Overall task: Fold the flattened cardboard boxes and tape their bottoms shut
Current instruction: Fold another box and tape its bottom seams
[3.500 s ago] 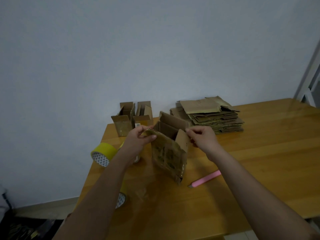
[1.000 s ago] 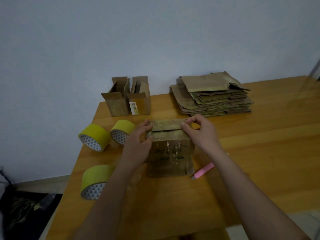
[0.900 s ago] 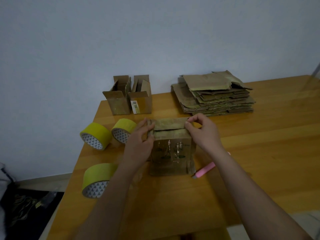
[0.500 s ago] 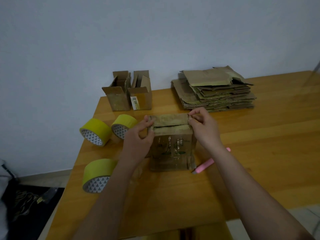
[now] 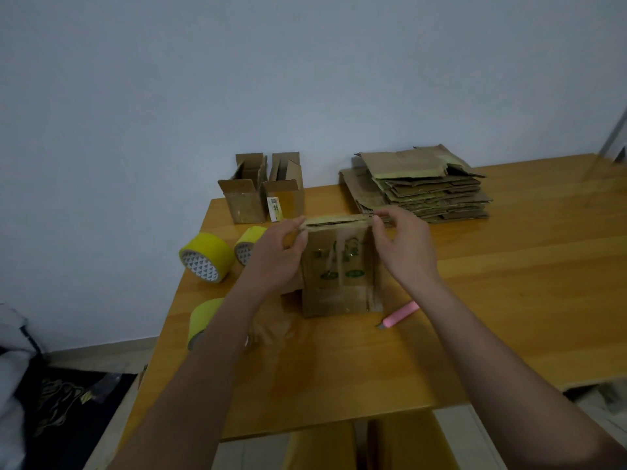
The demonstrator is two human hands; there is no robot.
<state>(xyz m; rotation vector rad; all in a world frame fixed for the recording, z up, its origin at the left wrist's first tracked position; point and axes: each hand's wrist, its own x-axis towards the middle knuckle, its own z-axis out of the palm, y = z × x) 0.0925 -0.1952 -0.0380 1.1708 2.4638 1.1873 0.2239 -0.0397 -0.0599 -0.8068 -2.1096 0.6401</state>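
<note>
While my left hand (image 5: 276, 256) and right hand (image 5: 405, 247) pinch the closed flaps at either end, the cardboard box (image 5: 339, 269) stands on the tabletop (image 5: 509, 283); flaps should stay flush before yellow tape (image 5: 205, 256) goes on.

Worn matt brown cardboard box (image 5: 339, 269) with glossy clear tape patches; smooth varnished wooden tabletop (image 5: 509, 283); shiny yellow tape rolls (image 5: 207, 256); pink plastic knife (image 5: 398, 314)

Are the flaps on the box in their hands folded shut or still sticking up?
Folded shut: the box stands upright, flaps flat on top, left hand and right hand pinching its top corners.
</note>
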